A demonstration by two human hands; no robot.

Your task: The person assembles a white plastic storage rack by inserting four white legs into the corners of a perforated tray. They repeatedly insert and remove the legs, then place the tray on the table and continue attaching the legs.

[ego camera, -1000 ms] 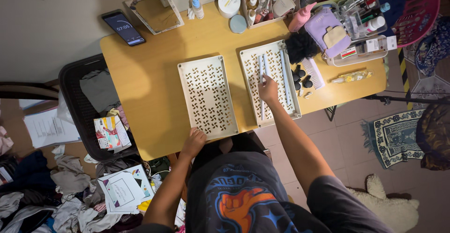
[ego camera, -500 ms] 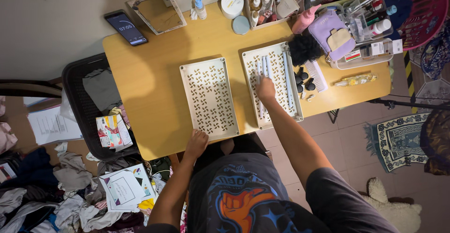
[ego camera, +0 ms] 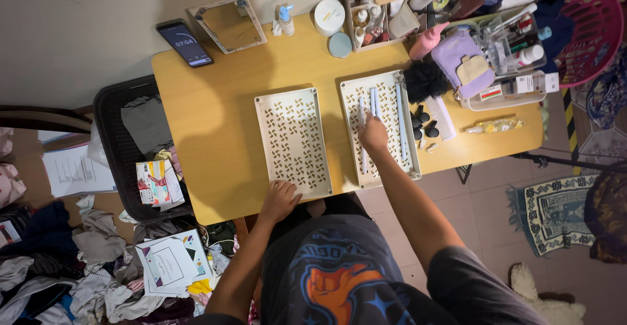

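Observation:
Two cream perforated tray panels lie on a yellow wooden table [ego camera: 215, 109]. My left hand [ego camera: 279, 199] rests with fingers curled on the table's near edge, touching the corner of the left panel [ego camera: 292, 141]. My right hand [ego camera: 373, 133] reaches into the right panel [ego camera: 382, 126] and its fingers are on one of several pale blue-white rods [ego camera: 373, 101] lying lengthwise there. Whether the fingers pinch the rod or only touch it is not visible from this height.
A phone [ego camera: 184, 42], a small mirror [ego camera: 228, 23], a spray bottle [ego camera: 284, 19] and a round tub [ego camera: 328, 15] sit at the far edge. Organizers, a purple pouch [ego camera: 460, 60], black pieces [ego camera: 424, 124] and a comb crowd the right. A black basket [ego camera: 134, 148] and clothes lie left.
My right hand has slid a little farther along the right panel toward the rods. My left hand stays at the table's near edge.

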